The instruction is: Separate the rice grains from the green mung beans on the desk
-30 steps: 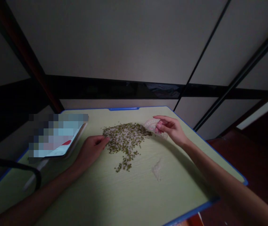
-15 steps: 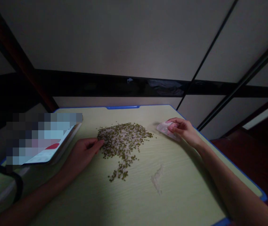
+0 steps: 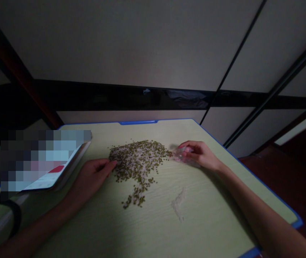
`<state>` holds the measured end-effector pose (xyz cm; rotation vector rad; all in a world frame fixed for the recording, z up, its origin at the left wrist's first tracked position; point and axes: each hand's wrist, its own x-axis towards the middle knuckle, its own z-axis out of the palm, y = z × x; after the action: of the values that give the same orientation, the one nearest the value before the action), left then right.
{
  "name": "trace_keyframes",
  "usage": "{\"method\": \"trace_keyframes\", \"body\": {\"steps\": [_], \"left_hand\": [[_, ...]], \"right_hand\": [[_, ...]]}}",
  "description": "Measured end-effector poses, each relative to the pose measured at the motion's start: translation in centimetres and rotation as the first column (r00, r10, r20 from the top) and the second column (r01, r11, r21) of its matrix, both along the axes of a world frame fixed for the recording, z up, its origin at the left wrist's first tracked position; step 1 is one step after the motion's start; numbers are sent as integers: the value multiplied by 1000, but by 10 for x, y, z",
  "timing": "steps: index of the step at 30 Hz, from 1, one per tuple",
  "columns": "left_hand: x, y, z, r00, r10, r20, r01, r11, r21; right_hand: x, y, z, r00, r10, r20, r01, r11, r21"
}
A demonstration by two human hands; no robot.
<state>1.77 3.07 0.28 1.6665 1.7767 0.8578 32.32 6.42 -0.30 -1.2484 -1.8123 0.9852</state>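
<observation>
Small green beans mixed with pale grains form a spread-out pile (image 3: 139,156) on the pale table, with a narrow tail toward me. My left hand (image 3: 97,172) rests at the pile's left edge, thumb and fingers pinched together; what they hold, if anything, is hidden. On the other side, my right hand (image 3: 199,154) grips a small clear plastic bag with pink print (image 3: 182,154). The bag's left edge meets the pile's right edge, and a few beans lie right by it.
A tablet-like screen (image 3: 57,179), partly blurred out, leans at the table's left side. A dark curved strap or cable (image 3: 15,215) is near it. A whitish mark or scrap (image 3: 179,204) lies in front of the pile. Pale panels (image 3: 131,46) stand behind the blue-edged table (image 3: 209,215).
My right hand has moved left with the plastic bag, bringing it from apart to the pile's right edge. My left hand stays at the pile's left edge. The view has shifted slightly.
</observation>
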Motion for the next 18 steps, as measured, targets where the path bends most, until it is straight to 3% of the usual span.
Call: {"method": "trace_keyframes", "body": {"steps": [10,18], "left_hand": [[1,-2,3,1000,7,-16,-8,1000,-9],[0,-1,0,999,-1,-32,0,1000,-28]], "right_hand": [[4,5,-4,994,-106,2,106,994,-16],[7,10,-7,987,-152,44,150,987,55]]}}
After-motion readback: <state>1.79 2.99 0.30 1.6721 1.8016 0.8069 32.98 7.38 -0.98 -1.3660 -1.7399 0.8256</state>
